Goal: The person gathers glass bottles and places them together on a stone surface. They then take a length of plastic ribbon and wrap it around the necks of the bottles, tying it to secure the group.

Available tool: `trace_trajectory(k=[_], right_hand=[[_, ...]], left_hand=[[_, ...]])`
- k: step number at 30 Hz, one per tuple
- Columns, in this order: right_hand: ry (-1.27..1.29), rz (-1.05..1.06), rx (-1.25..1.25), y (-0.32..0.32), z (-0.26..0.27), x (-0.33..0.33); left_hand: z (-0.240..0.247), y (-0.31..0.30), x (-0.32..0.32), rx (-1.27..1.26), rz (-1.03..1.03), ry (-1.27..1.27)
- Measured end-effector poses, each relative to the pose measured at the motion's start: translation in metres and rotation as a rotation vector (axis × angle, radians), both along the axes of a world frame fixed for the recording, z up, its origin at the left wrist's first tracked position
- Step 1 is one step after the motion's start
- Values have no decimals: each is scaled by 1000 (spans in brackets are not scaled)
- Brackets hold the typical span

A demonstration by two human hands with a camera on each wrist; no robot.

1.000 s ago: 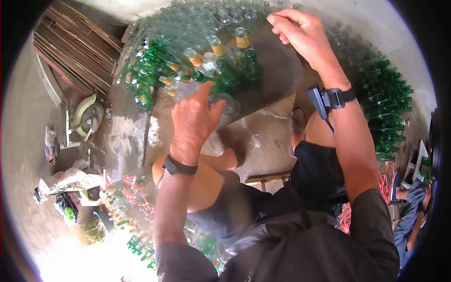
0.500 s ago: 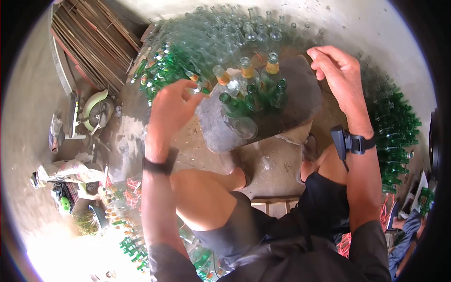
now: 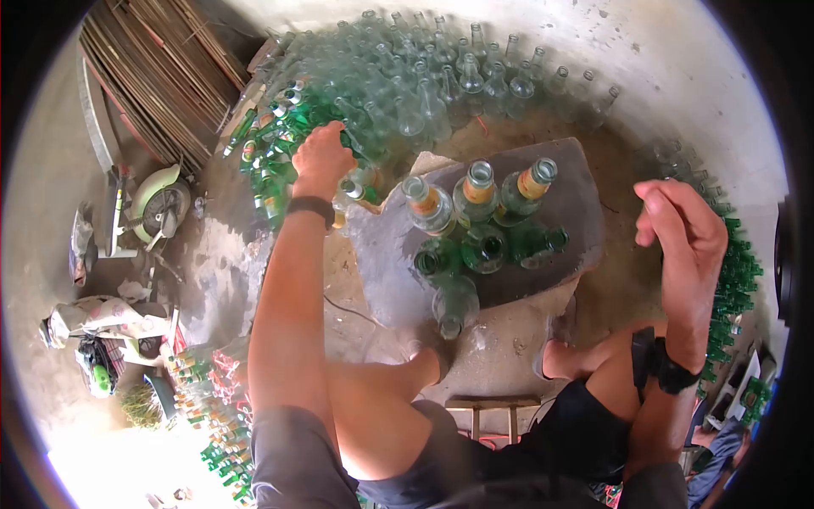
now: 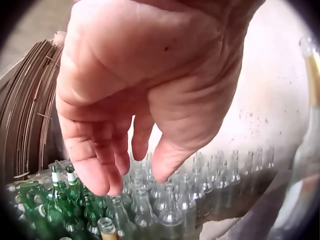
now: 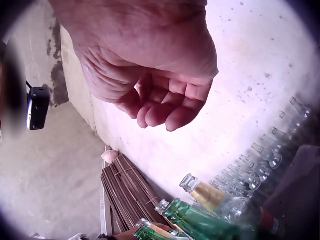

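Observation:
My left hand (image 3: 324,157) reaches out over a heap of green bottles (image 3: 270,174) at the far left, its fingers pointing down. In the left wrist view nothing shows between the thumb and the loosely bent fingers (image 4: 92,175). Off the right end of a dark stone slab (image 3: 386,280), my right hand (image 3: 685,225) hangs in the air with loosely curled fingers, holding nothing. On the slab stand three clear bottles with yellow-orange neck labels (image 3: 479,191). Three green bottles (image 3: 485,248) are in front of them, and a plain clear bottle (image 3: 455,305) is by the near edge.
Many clear bottles (image 3: 411,110) crowd the floor behind the slab along the wall. More green bottles (image 3: 736,288) are massed at the right. Long brown strips (image 3: 153,76) lean at the back left, near a small wheel (image 3: 161,208). A wooden stool (image 3: 492,403) is below me.
My left hand has gone from above the slab's left side out to the green bottle heap. My right hand has shifted right and closer to me. The head view has also moved.

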State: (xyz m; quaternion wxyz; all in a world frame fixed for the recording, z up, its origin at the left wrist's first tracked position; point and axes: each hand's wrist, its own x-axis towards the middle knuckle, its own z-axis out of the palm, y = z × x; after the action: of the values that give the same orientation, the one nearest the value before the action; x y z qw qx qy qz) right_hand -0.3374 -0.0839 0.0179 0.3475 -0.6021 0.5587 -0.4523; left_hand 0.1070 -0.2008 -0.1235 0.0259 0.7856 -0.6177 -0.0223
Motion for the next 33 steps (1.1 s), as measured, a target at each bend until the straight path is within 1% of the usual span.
trace_trajectory(k=[1, 2, 7, 9, 10, 12, 13, 16, 18, 22, 24, 26, 29, 33], right_hand=[[-17, -8, -15, 0, -1, -1], [5, -4, 1, -1, 3, 0], [23, -45, -15, -7, -6, -3], [81, 19, -40, -11, -9, -10], [87, 17, -37, -11, -9, -10], [48, -61, 49, -11, -9, -9], [53, -64, 51, -12, -10, -9], [70, -33, 27, -12, -11, -11], [141, -6, 37, -11, -10, -12], [126, 13, 2, -12, -13, -10], [143, 78, -6, -12, -14, -13], [150, 80, -1, -13, -13, -12], [173, 97, 3, -14, -13, -13], [185, 113, 7, -15, -13, -12]], left_hand=[[-6, -6, 1, 14, 18, -34], [-8, -13, 1, 81, 50, -25], [-39, -44, 17, 95, 89, -41], [-51, -56, 22, 88, 116, -41], [-55, -62, 23, 111, 145, -50], [-69, -69, 29, 127, 133, -45], [-72, -72, 30, 139, 124, -45], [-80, -76, 32, 126, 95, -39], [-84, -79, 32, 120, 81, -38], [-96, -85, 36, 73, 62, -68], [-101, -86, 41, 52, 48, -77], [-109, -88, 47, 15, -20, -84], [-115, -87, 50, -5, -41, -77], [-115, -86, 47, 6, 0, -46]])
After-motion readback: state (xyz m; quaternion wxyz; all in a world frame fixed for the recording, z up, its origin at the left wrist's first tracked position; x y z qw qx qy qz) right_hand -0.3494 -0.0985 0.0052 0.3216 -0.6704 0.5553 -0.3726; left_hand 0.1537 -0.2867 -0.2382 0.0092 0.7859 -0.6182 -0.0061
